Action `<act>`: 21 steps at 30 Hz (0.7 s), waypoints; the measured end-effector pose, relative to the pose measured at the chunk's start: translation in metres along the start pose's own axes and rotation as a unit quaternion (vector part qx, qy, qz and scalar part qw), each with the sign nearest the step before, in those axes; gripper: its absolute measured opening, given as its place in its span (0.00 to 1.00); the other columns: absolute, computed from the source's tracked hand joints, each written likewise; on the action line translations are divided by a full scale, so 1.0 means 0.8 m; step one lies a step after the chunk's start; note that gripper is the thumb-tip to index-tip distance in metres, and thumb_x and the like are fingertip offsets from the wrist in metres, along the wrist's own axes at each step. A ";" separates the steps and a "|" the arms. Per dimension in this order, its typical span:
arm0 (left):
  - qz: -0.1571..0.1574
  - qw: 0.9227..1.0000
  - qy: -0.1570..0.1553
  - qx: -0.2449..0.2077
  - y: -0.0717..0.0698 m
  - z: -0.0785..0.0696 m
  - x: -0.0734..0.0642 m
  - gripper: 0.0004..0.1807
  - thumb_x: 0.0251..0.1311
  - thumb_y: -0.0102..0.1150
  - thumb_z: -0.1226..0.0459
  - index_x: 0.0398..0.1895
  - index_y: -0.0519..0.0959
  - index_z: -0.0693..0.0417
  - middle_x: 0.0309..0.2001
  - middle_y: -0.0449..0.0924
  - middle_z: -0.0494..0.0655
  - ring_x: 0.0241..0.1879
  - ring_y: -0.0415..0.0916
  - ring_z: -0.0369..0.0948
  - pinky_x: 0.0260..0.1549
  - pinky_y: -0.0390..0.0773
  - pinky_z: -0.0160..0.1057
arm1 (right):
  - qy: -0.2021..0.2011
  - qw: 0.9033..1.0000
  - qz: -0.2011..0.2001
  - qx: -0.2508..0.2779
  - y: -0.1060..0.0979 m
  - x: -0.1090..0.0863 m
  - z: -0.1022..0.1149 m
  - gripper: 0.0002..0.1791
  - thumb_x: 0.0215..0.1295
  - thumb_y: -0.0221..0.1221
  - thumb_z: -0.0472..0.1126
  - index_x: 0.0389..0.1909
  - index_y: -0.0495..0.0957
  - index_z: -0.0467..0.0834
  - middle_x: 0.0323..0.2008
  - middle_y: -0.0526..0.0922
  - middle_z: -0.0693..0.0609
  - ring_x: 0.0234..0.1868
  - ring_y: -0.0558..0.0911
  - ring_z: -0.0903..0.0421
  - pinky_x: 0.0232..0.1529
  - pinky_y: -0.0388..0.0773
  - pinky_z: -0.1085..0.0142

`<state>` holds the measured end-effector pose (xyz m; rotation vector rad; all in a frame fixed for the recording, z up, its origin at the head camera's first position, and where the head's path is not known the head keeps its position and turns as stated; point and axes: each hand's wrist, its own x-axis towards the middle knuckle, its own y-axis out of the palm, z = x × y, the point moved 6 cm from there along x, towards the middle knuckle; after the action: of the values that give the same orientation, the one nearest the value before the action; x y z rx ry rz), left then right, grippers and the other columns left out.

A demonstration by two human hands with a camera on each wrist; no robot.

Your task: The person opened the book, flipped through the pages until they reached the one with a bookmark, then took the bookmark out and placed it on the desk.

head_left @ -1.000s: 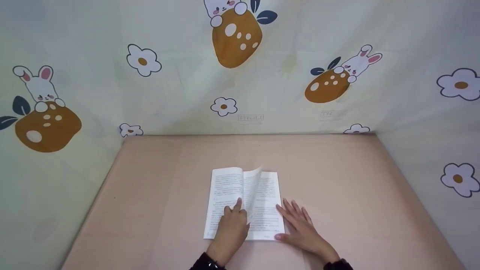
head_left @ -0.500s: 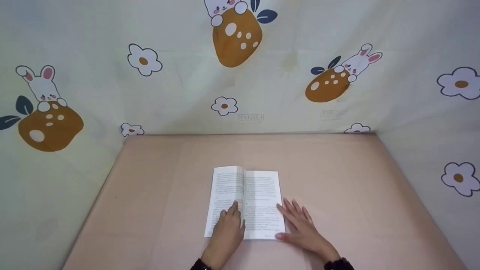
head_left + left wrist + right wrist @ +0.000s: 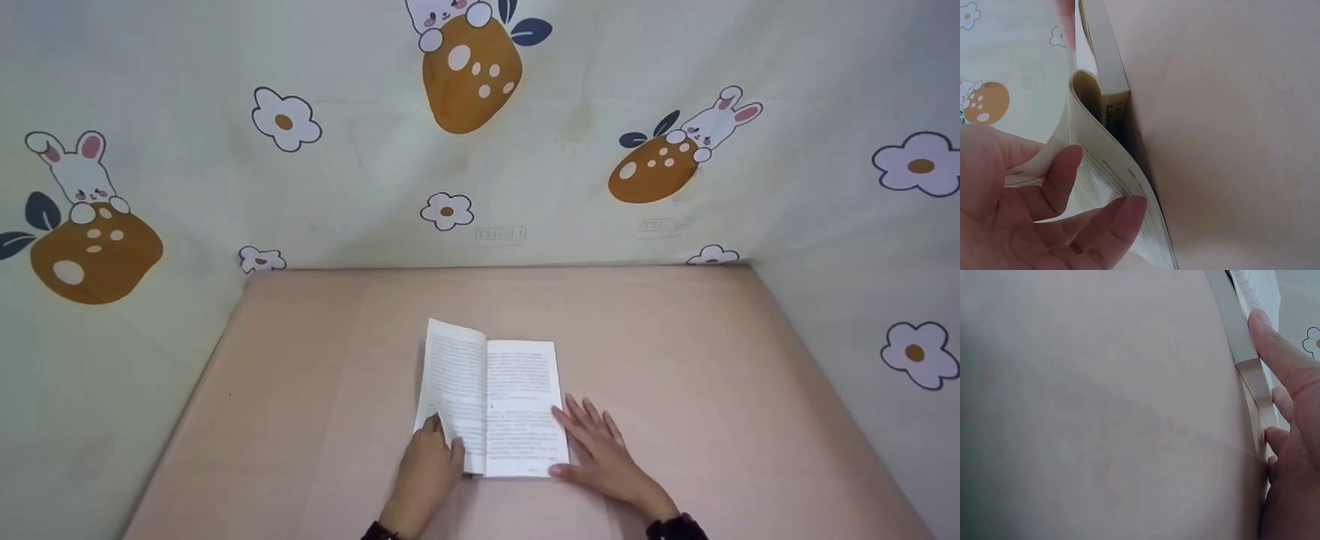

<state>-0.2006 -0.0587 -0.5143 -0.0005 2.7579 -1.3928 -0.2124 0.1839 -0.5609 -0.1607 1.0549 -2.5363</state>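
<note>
An open paperback book [image 3: 523,405] lies on the table, its pages covered in small print. My left hand [image 3: 426,469] is at the lower left of the book and holds a lifted page [image 3: 457,375] between thumb and fingers. In the left wrist view this page [image 3: 1086,112] curls up from the spine, with the left hand [image 3: 1044,208] round its edge. My right hand [image 3: 604,457] rests along the book's right edge, fingers spread. Its thumb [image 3: 1275,343] presses on the lower right corner in the right wrist view.
The table [image 3: 712,360] has a plain pinkish cover. Pale cloth walls [image 3: 360,187] printed with rabbits, fruit and flowers enclose it at the back and both sides. Dark bands or cuffs show at both wrists.
A page standing near the middle has gone down to the left. My left hand has moved left and lower, and now lifts a page on the left side. The right hand stays put.
</note>
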 end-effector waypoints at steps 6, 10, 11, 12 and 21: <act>0.002 0.999 -0.025 0.032 -0.002 0.014 0.001 0.28 0.58 0.54 0.63 0.56 0.68 0.77 0.56 0.69 0.72 0.31 0.79 0.50 0.21 0.75 0.41 | 0.000 1.000 -0.002 0.000 -0.001 -0.001 -0.001 0.45 0.52 0.63 0.58 0.70 0.56 0.49 0.73 0.46 0.42 0.73 0.40 0.37 0.66 0.27 0.40; 0.000 0.997 -0.048 0.059 -0.004 0.027 0.000 0.28 0.57 0.56 0.62 0.57 0.69 0.74 0.60 0.67 0.69 0.17 0.69 0.39 0.13 0.64 0.34 | -0.003 1.000 -0.002 0.002 -0.001 -0.001 -0.001 0.45 0.52 0.63 0.58 0.70 0.56 0.50 0.73 0.46 0.42 0.73 0.40 0.37 0.66 0.27 0.40; 0.001 0.997 -0.051 0.062 -0.005 0.029 0.000 0.28 0.57 0.56 0.62 0.57 0.69 0.73 0.61 0.66 0.67 0.16 0.67 0.38 0.12 0.63 0.33 | -0.003 1.000 -0.004 0.001 -0.001 -0.001 -0.001 0.45 0.52 0.63 0.58 0.70 0.56 0.50 0.73 0.46 0.42 0.73 0.40 0.37 0.66 0.27 0.40; 0.003 0.997 -0.055 0.062 -0.006 0.030 0.000 0.27 0.57 0.56 0.62 0.57 0.70 0.73 0.62 0.66 0.66 0.15 0.66 0.37 0.12 0.63 0.33 | -0.001 1.000 -0.005 0.001 -0.002 -0.001 -0.001 0.45 0.52 0.63 0.58 0.70 0.57 0.50 0.73 0.46 0.42 0.73 0.41 0.37 0.66 0.27 0.40; 0.002 0.996 -0.071 0.049 -0.011 0.035 0.003 0.25 0.54 0.59 0.63 0.53 0.73 0.71 0.61 0.68 0.64 0.13 0.65 0.36 0.11 0.62 0.32 | 0.002 1.000 -0.001 0.003 0.000 -0.001 0.000 0.45 0.53 0.62 0.58 0.70 0.56 0.50 0.73 0.46 0.43 0.73 0.40 0.37 0.66 0.27 0.40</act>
<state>-0.2023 -0.0870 -0.5238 -0.0854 2.5733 -1.4638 -0.2116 0.1841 -0.5607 -0.1561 1.0481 -2.5434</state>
